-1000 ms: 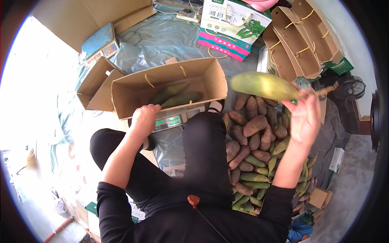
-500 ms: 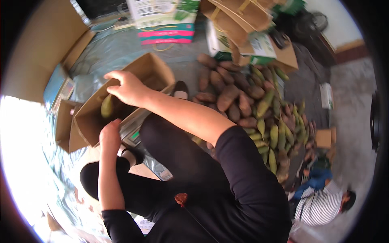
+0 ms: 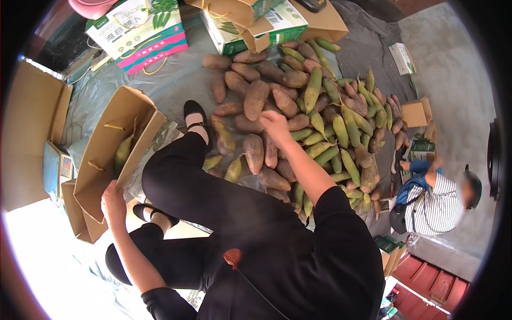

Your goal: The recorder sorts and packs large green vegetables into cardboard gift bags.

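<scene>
While our left hand [image 3: 113, 200] grips the open carton [image 3: 109, 154] rim, our right hand [image 3: 276, 124] curls over 1 brown fruit [image 3: 255, 100] in the pile, likely picking next.

Daylight, generally bright. Overexposed glare washes out the lower-left floor [image 3: 48, 266]. Soft shadows. Fisheye bending and dark vignette at rim; centre sharp.

Left hand [image 3: 113, 202] grips rim of open cardboard box [image 3: 109, 152] w/ a green fruit [image 3: 122, 153] inside. Right hand [image 3: 276, 124] rests on pile of brown & green fruits [image 3: 314, 106] on grey tarp [image 3: 176, 80]. Another person [image 3: 437, 200] crouches near tarp's right edge.
</scene>
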`<state>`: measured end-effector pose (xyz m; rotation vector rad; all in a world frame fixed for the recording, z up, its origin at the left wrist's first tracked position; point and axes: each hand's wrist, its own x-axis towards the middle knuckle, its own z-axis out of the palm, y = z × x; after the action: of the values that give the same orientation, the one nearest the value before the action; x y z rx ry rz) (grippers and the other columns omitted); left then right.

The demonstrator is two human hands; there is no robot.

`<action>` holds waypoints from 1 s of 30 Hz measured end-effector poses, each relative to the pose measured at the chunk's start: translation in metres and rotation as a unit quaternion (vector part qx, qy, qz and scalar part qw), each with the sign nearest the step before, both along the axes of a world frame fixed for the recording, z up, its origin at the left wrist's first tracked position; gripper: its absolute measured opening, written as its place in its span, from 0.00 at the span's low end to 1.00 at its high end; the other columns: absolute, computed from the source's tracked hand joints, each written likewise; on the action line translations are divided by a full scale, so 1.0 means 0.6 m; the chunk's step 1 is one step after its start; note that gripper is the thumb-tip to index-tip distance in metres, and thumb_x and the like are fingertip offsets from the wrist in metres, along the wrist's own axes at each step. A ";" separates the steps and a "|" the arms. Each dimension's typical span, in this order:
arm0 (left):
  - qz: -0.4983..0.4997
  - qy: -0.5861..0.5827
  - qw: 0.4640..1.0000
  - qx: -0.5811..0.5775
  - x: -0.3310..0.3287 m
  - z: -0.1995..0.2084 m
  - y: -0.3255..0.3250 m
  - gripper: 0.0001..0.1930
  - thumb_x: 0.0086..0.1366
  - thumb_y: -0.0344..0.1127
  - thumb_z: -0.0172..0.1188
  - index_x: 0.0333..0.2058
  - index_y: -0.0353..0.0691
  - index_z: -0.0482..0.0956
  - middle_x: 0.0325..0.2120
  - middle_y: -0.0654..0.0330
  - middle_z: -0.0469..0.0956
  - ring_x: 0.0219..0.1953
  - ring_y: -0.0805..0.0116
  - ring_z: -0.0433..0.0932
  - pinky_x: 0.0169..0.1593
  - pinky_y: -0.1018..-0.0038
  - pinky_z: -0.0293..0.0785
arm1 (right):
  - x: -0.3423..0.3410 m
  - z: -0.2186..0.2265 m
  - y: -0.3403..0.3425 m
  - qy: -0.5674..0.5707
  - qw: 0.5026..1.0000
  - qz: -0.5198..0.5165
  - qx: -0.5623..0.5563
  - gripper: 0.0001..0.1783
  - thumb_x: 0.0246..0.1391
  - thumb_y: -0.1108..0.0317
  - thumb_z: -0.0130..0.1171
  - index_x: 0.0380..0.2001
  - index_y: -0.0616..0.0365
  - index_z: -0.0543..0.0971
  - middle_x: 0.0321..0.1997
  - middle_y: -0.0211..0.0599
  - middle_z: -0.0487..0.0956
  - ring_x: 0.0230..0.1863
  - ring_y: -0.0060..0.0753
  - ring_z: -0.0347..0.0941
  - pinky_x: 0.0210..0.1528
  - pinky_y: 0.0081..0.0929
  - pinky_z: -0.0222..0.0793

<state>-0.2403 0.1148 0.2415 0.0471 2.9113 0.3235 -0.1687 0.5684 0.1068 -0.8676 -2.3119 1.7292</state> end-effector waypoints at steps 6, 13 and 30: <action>0.036 -0.013 0.999 -0.002 -0.005 -0.015 -0.013 0.11 0.53 0.25 0.54 0.37 0.36 0.74 0.31 0.45 0.76 0.37 0.44 0.74 0.39 0.60 0.69 | 0.196 -0.143 0.202 -0.197 0.951 -0.137 0.196 0.11 0.48 0.70 0.56 0.36 0.61 0.79 0.36 0.44 0.80 0.40 0.39 0.76 0.42 0.30 0.69; 0.025 -0.016 1.000 -0.007 -0.009 -0.015 -0.005 0.12 0.53 0.25 0.54 0.38 0.35 0.74 0.30 0.44 0.76 0.36 0.46 0.75 0.39 0.61 0.68 | 0.268 -0.150 0.321 -0.405 0.855 -0.160 0.281 0.25 0.51 0.68 0.56 0.54 0.60 0.68 0.45 0.47 0.76 0.39 0.42 0.76 0.40 0.36 0.73; 0.071 -0.007 0.997 -0.005 0.001 -0.012 -0.013 0.10 0.52 0.26 0.53 0.36 0.37 0.74 0.27 0.46 0.75 0.34 0.48 0.75 0.38 0.63 0.68 | 0.255 -0.205 0.376 -0.400 0.875 -0.079 0.262 0.12 0.46 0.69 0.55 0.34 0.64 0.79 0.32 0.49 0.79 0.36 0.47 0.76 0.39 0.39 0.71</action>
<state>-0.2399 0.1073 0.2341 -0.1630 2.9089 0.3313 -0.0157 0.7937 -0.0164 -1.7978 -2.8223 0.6201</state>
